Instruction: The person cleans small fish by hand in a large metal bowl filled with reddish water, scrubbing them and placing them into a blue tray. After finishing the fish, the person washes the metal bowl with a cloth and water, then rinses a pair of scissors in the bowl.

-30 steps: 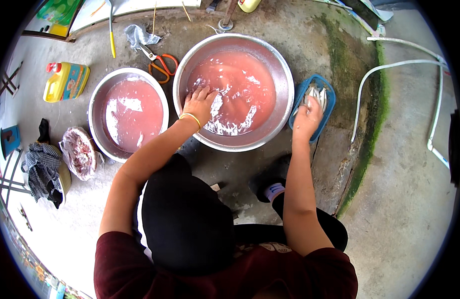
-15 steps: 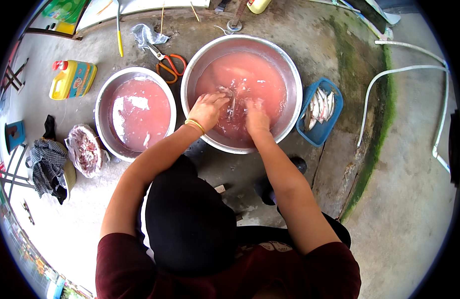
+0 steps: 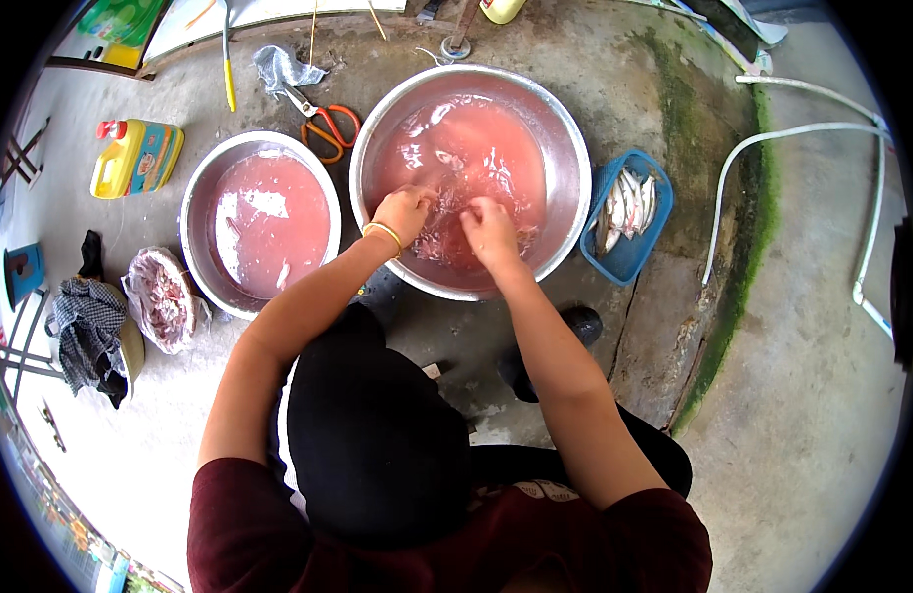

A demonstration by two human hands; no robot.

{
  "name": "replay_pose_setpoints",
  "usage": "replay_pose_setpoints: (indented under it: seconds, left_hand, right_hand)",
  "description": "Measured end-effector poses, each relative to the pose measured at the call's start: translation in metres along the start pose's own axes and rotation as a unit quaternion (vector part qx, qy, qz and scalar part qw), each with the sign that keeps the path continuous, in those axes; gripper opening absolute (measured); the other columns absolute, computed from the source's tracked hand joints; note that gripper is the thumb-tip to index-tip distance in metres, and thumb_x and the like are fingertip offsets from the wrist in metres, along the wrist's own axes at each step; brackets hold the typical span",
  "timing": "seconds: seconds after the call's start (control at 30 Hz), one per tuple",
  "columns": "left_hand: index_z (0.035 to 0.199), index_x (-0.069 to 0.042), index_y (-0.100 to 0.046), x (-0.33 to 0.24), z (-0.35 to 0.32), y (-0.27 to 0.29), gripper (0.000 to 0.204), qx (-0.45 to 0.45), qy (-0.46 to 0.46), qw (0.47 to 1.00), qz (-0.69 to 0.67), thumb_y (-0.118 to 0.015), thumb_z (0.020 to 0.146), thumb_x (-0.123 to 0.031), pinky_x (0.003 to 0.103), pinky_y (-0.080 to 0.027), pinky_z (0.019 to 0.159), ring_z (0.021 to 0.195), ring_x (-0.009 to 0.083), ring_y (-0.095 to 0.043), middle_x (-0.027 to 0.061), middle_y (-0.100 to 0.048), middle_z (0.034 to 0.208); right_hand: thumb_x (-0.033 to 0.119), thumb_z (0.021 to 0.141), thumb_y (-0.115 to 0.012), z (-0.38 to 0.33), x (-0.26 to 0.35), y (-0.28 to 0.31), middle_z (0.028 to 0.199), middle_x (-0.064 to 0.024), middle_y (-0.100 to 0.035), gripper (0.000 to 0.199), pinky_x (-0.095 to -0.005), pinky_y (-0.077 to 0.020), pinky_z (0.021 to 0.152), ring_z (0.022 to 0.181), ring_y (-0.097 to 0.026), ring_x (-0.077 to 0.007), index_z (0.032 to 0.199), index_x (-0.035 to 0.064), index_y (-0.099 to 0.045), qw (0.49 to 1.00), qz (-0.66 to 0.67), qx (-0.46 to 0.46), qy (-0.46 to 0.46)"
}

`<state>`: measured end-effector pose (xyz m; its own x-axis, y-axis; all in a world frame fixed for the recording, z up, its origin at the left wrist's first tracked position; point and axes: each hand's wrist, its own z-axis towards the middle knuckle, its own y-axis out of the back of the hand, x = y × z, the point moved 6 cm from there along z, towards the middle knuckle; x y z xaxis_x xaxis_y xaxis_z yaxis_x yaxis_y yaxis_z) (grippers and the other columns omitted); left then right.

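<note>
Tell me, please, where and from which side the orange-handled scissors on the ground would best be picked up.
Probably by the orange handle loops of the scissors. They lie flat on the concrete between the small metal basin and the large metal basin, loops toward the person and blades pointing away at the crumpled plastic bag. Coming from above, on the person's side, keeps fingers off the blades.

The person wears a dark maroon short-sleeved shirt point(image 3: 456, 534) with a pale print across the chest, and black trousers point(image 3: 377, 435). Both forearms are bare. A thin gold bangle point(image 3: 382, 233) circles the wrist of the left hand point(image 3: 405, 211); the right hand point(image 3: 490, 229) is unadorned.
</note>
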<state>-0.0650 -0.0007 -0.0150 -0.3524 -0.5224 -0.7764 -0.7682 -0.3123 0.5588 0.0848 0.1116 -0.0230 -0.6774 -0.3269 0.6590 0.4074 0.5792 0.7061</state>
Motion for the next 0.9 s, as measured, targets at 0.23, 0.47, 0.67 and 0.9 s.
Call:
replay_pose_setpoints:
  seconds: [0.23, 0.47, 0.67, 0.9]
  left_hand:
    - [0.107, -0.007, -0.068, -0.014, -0.006, 0.006, 0.025, 0.025, -0.007, 0.998, -0.057, -0.053, 0.087, -0.005, 0.039, -0.049, 0.091, 0.099, 0.0334, -0.063, 0.0165, -0.066, 0.107]
    - [0.112, -0.011, -0.067, -0.003, -0.003, -0.009, 0.03, 0.139, -0.008, 0.99, 0.014, -0.053, 0.087, -0.008, 0.04, -0.047, 0.095, 0.104, 0.0323, -0.062, 0.013, -0.065, 0.112]
    - [0.115, -0.022, -0.067, -0.018, -0.029, -0.028, 0.031, 0.247, -0.151, 0.891, 0.351, -0.06, 0.085, -0.019, 0.043, -0.038, 0.102, 0.112, 0.0267, -0.058, 0.005, -0.063, 0.12]
    - [0.111, -0.018, -0.066, -0.008, -0.007, -0.019, 0.025, 0.13, -0.074, 0.952, 0.266, -0.059, 0.089, -0.027, 0.044, -0.048, 0.086, 0.088, 0.0288, -0.068, 0.0077, -0.071, 0.097]
  right_hand:
    - [0.012, 0.082, -0.056, -0.034, 0.026, -0.04, 0.115, -0.0159, -0.056, 0.021, -0.0448, -0.0472, 0.09, 0.111, -0.052, -0.0368, 0.1, 0.0101, -0.065, 0.946, -0.209, 0.202, 0.142]
    - [0.017, 0.093, -0.048, -0.024, 0.023, -0.016, 0.102, -0.0178, -0.063, 0.022, -0.0464, -0.0474, 0.087, 0.1, -0.061, -0.0356, 0.106, 0.006, -0.061, 0.917, -0.249, 0.305, 0.067]
    - [0.014, 0.091, -0.054, -0.02, 0.016, -0.001, 0.105, -0.0193, -0.063, 0.019, -0.0434, -0.0482, 0.086, 0.097, -0.06, -0.0384, 0.105, 0.0036, -0.061, 0.992, -0.022, 0.116, 0.05]
    - [0.015, 0.09, -0.058, -0.028, 0.016, 0.003, 0.108, -0.0182, -0.062, 0.024, -0.0386, -0.0496, 0.085, 0.095, -0.063, -0.0316, 0.111, 0.0035, -0.06, 0.996, 0.042, 0.074, 0.026]
